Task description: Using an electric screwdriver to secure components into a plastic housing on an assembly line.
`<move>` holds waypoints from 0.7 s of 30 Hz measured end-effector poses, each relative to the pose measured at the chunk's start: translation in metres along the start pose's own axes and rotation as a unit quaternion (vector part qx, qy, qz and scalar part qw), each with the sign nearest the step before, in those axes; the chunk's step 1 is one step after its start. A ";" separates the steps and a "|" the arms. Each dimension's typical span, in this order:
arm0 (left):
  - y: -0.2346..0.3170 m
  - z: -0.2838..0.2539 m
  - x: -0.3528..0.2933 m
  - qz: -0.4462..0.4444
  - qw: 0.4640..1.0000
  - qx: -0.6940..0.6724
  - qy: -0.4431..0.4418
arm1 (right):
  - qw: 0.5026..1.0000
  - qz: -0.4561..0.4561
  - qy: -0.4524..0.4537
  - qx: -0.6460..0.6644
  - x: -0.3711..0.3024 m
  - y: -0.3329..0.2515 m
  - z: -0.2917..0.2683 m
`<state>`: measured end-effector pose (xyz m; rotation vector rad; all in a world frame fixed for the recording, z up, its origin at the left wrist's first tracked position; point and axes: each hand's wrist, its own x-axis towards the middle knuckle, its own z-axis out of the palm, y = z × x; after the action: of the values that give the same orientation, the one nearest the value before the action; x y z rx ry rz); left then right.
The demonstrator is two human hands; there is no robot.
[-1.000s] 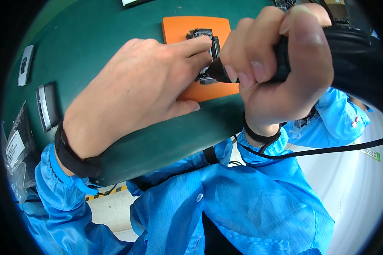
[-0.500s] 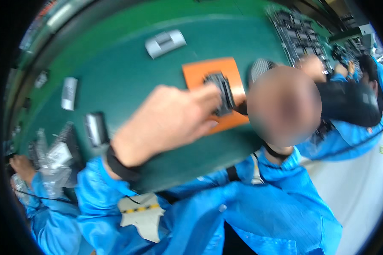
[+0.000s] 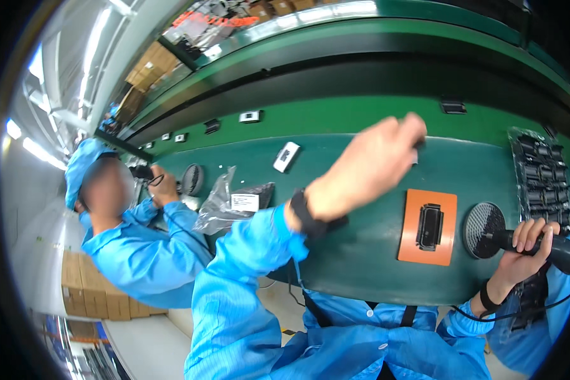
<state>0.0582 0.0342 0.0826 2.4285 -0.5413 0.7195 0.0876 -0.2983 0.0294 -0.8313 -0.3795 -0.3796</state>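
Part (image 3: 430, 227) is set on pad (image 3: 438, 253), presumably for cushioning, while tool (image 3: 562, 254) is gripped in right hand (image 3: 519, 253), nose at dish (image 3: 481, 218), and left hand's (image 3: 375, 155) hold cannot be determined.

Black frame (image 3: 430, 226) lies on orange mat (image 3: 409, 231), left of black tool (image 3: 562, 254).

Bright, cool light fills the scene, with white tube lamps (image 3: 95, 39) glaring at about ten to eleven o'clock, while the table (image 3: 361, 259) is lit fairly evenly and a dark panel (image 3: 335, 73) lies in shade at twelve. Fisheye distortion bows straight edges toward a black rim, and the raised left hand (image 3: 373, 158) looks slightly soft.
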 end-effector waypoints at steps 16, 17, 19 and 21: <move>-0.214 0.067 0.053 -0.506 0.786 -0.345 0.085 | 0.997 0.033 -0.046 -0.053 -0.021 0.023 0.024; -0.207 0.063 0.052 -0.507 0.785 -0.348 0.081 | 0.996 0.033 -0.050 -0.065 -0.021 0.023 0.023; -0.198 0.040 0.045 -0.436 0.843 -0.299 0.097 | 0.996 0.032 -0.035 -0.074 -0.022 0.022 0.023; -0.217 -0.002 0.015 -0.362 0.928 -0.050 0.074 | 0.996 0.035 -0.023 -0.073 -0.022 0.023 0.024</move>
<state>0.1794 0.1993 0.0094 2.2084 0.3709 0.5184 0.0752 -0.2618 0.0187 -0.9952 -0.3681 -0.3252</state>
